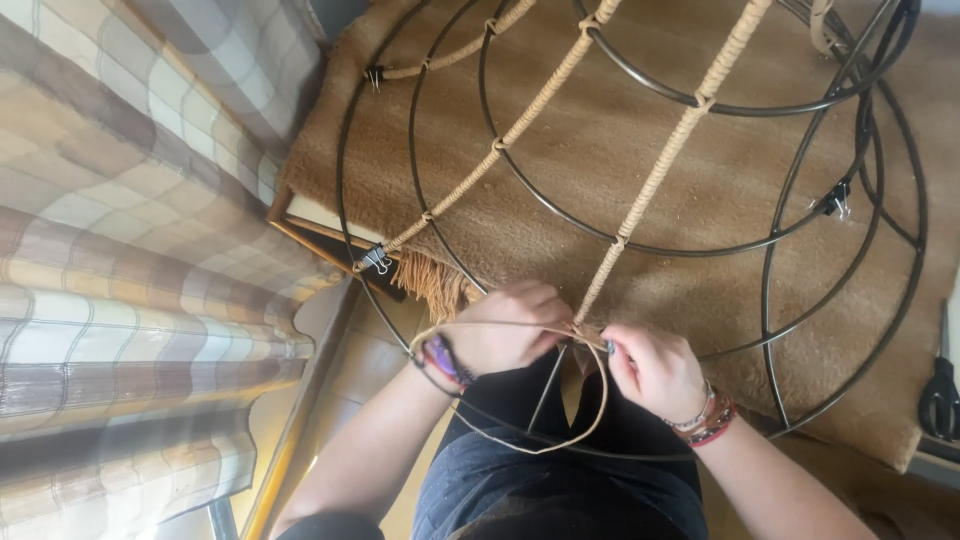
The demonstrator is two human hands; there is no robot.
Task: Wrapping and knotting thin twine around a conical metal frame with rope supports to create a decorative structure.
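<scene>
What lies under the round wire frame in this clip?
Under the wire frame lies a tan fringed rug; nearer the camera, the person's dark-clothed lap. The left hand and right hand cover the spot where cord meets the wire.

Head camera looks steeply down, seemingly close.

Dark metal wire frame [640, 245] with ribs wrapped in tan cord [655, 170], over a sandy-brown fringed rug [600, 130]. Left of the frame, a cloth [120, 250] checked in beige, brown and grey-blue. Right of it, black scissors [940, 395]. Below it, dark clothing [560, 490].
</scene>
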